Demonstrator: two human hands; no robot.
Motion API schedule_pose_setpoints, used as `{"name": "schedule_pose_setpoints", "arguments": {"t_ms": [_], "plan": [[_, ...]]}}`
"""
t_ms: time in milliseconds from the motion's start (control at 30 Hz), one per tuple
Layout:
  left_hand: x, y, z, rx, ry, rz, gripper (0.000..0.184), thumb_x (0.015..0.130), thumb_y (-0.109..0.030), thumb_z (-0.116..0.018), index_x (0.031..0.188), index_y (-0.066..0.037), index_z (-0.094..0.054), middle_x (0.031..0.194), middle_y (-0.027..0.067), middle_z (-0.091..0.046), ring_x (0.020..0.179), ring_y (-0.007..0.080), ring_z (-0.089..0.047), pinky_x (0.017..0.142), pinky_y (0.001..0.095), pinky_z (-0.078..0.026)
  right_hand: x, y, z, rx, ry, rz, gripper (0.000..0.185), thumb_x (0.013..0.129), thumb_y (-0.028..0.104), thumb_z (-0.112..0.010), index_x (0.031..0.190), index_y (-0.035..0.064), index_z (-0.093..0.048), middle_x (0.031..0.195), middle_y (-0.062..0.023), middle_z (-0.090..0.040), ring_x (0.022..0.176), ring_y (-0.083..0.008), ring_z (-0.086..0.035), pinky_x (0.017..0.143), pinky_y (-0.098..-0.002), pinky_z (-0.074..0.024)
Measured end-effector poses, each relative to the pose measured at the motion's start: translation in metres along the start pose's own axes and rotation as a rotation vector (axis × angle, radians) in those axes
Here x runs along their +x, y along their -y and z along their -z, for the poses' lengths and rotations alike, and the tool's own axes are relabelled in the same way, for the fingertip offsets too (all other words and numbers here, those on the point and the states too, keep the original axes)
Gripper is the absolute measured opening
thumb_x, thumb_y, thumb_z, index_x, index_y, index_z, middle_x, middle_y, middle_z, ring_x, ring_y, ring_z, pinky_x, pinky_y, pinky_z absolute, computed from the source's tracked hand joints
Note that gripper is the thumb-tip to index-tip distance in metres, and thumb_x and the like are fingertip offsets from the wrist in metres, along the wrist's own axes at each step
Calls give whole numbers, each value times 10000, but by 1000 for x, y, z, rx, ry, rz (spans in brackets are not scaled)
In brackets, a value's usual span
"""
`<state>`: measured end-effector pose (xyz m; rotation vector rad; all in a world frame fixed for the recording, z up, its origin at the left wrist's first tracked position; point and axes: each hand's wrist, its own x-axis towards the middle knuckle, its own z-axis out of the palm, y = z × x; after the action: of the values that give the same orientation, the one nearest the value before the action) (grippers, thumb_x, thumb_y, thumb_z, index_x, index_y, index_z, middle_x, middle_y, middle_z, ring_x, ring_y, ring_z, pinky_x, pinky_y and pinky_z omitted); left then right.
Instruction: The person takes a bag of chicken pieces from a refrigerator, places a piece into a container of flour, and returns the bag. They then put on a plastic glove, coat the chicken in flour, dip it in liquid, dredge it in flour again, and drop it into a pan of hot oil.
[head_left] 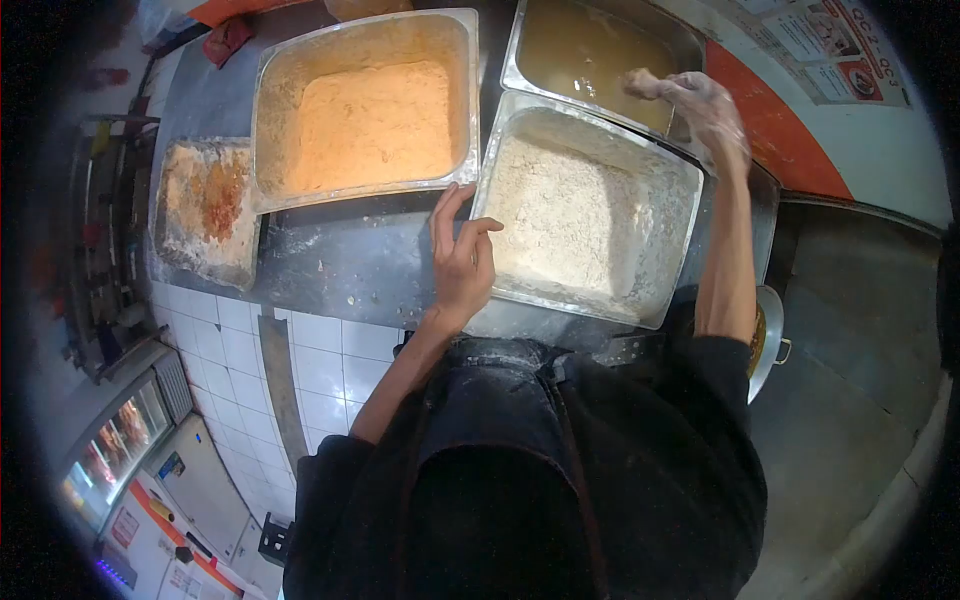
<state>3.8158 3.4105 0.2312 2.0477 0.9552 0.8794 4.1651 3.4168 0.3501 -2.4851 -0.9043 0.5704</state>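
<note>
Right hand has its fingers closed on a small lump of food above the liquid pan; the left hand, loosely open and empty, is beside the flour pan.

Upper right of your view: white wall poster with small photos and red print. Along its right edge you can read "QC 2 - QC 3" in red; rest of its lines too small for you to make out. Lower left: small white notices with red and dark print, wording too blurred for you to read.
</note>
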Motion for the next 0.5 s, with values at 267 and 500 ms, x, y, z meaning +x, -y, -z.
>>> {"name": "schedule_pose_setpoints", "arguments": {"t_ms": [267, 500], "plan": [[0, 0, 1, 19, 1, -10, 165, 831, 51, -541, 905, -52, -647, 1346, 162, -498, 1360, 398, -371, 1120, 503, -306, -84, -36, -13, 294, 302, 55, 326, 884, 337, -690, 1065, 65, -689, 980, -127, -699, 930, -247, -655, 871, -372, -510], [-1, 2, -3, 22, -22, -55, 176, 825, 71, -547, 908, -49, -644, 1339, 180, -499, 1342, 409, -393, 1109, 502, -322, -139, -20, -181, 157, 490, 608, 452, 942, 374, -571, 1146, -27, -614, 1121, -214, -639, 1072, -342, -611, 953, -423, -463]]}}
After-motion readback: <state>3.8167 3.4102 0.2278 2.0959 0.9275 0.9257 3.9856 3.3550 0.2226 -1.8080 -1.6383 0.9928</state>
